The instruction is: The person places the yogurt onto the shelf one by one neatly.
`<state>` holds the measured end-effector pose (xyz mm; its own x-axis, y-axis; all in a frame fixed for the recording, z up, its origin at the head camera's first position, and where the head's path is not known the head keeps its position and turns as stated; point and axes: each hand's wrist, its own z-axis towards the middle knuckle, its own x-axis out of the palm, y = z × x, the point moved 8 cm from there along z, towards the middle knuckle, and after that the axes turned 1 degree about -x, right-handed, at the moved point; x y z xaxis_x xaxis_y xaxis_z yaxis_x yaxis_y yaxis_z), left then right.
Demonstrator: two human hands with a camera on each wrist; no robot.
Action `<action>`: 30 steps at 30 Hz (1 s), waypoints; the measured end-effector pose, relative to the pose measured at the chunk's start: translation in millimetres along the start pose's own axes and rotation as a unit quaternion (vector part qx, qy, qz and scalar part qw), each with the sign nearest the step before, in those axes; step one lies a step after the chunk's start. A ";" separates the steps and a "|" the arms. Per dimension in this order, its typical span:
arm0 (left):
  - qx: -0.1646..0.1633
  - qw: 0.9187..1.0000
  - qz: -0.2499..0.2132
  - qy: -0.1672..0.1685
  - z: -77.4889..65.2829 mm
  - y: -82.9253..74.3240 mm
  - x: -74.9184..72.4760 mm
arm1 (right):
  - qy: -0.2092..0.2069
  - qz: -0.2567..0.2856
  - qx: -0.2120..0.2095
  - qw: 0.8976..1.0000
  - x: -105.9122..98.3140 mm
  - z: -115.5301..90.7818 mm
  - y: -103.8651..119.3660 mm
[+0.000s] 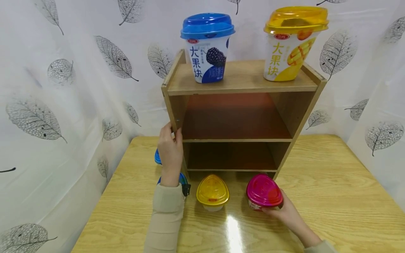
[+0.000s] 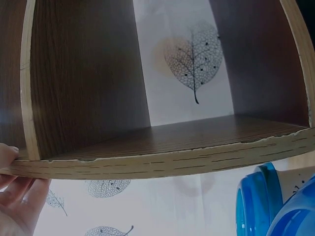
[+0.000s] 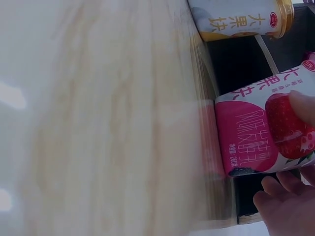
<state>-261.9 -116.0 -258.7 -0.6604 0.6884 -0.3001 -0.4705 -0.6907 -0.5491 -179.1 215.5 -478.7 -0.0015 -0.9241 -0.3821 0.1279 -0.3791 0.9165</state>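
Here, your left hand (image 1: pixel 171 147) grips the wooden shelf (image 1: pixel 237 117) by its side; your right hand (image 1: pixel 284 209) holds the pink-lidded cup (image 1: pixel 264 191).

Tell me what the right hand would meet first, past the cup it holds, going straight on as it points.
Probably the lower front of the wooden shelf, beyond the pink cup in the right hand, though depth is unclear.

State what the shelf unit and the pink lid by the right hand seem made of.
Shelf unit: wood or laminate board, satin finish; grain streaks and ragged pale edges show in the left wrist view, but which of the two is unclear.
Pink lid: probably shiny plastic, judging by its tint and smooth rim.
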 end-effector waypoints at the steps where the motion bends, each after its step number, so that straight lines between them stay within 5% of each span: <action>1: -0.001 1.000 0.000 0.000 -0.2 0.2 0.2 | -0.001 -0.003 0.004 1.000 0.0 0.3 -0.5; 30: -0.004 1.000 -0.003 -0.005 -0.9 1.7 0.7 | -0.014 -0.002 0.025 1.000 1.0 -3.7 3.4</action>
<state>-262.7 -116.6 -260.6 -0.6634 0.6907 -0.2879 -0.4703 -0.6841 -0.5574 -175.1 213.4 -476.5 -0.0288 -0.9236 -0.3823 0.0777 -0.3834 0.9203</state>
